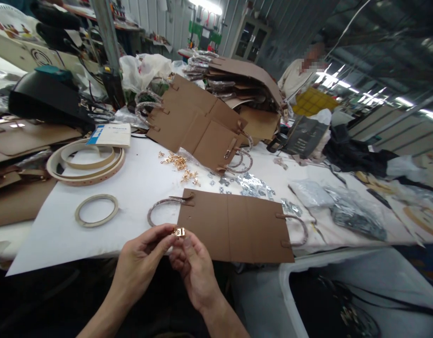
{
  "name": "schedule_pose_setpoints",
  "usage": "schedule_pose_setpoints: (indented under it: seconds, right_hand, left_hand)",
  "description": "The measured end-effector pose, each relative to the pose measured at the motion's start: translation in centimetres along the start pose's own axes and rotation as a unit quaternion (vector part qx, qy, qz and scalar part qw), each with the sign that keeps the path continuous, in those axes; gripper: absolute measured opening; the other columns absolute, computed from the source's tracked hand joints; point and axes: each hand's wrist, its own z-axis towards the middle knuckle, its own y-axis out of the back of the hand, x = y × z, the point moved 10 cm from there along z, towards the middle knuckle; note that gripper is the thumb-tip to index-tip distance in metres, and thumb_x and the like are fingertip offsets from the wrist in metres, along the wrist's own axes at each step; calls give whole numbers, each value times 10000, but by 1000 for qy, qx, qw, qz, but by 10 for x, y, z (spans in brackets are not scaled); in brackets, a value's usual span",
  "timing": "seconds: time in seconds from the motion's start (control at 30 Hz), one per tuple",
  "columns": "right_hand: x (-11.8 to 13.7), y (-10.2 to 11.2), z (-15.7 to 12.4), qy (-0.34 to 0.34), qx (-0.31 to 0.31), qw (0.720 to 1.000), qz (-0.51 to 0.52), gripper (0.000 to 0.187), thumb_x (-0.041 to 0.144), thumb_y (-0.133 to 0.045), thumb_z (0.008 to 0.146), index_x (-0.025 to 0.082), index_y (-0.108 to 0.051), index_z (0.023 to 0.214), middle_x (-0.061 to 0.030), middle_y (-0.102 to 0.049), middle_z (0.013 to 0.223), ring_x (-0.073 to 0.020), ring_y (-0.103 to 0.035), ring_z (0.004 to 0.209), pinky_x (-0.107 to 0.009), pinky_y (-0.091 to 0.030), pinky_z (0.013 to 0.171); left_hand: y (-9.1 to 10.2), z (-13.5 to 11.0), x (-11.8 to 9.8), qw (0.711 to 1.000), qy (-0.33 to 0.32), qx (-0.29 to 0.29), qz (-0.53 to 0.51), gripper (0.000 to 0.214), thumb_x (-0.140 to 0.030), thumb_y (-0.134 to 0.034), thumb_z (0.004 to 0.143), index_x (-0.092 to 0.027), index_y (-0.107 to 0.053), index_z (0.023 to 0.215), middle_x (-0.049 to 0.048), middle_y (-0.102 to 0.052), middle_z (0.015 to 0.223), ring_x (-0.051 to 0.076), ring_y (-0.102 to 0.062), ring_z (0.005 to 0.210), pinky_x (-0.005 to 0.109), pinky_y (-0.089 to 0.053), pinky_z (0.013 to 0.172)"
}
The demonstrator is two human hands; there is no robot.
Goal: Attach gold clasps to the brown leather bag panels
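Observation:
A flat brown leather bag panel (234,225) with wrapped handles at both ends lies on the white table (139,188) in front of me. My left hand (141,260) and my right hand (193,267) meet at the panel's near left corner. Both pinch a small gold metal clasp (179,231) between fingertips, right at the panel's edge. More gold clasps (177,164) lie scattered further back, beside silver metal pieces (253,184).
A stack of brown bag panels (202,126) leans at the back. Tape rolls (96,210) and large rings (86,162) lie left. Plastic bags of hardware (346,211) sit right. A white bin (343,291) stands at lower right. Another person (301,75) sits far back.

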Motion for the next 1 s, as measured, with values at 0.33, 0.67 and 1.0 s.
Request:
schedule_pose_setpoints:
  seconds: [0.33, 0.67, 1.0]
  right_hand:
    - [100, -28, -30, 376, 25, 816, -438, 115, 180, -735, 938, 250, -790, 1011, -30, -715, 904, -153, -675, 856, -263, -541, 767]
    - [97, -23, -38, 387, 60, 817, -423, 158, 156, -664, 950, 265, -776, 972, -56, -688, 884, -199, -634, 802, -340, -546, 727]
    - [77, 15, -32, 266, 51, 909, -316, 217, 407, -642, 992, 258, -783, 1065, -78, -651, 992, -196, -633, 827, -345, -542, 768]
  left_hand:
    - [-6, -22, -50, 951, -246, 31, 184, 179, -272, -692, 959, -292, -762, 1122, -18, -804, 1065, 132, -764, 957, 172, -584, 883]
    - [-8, -33, -24, 988, -116, -14, 103, 152, -339, -743, 911, -283, -798, 1042, -24, -824, 1004, 178, -787, 881, 207, -620, 818]
    - [-27, -38, -2, 992, -90, 62, 63, 144, -314, -718, 929, -290, -777, 1058, -4, -796, 1026, 171, -757, 921, 195, -594, 850]
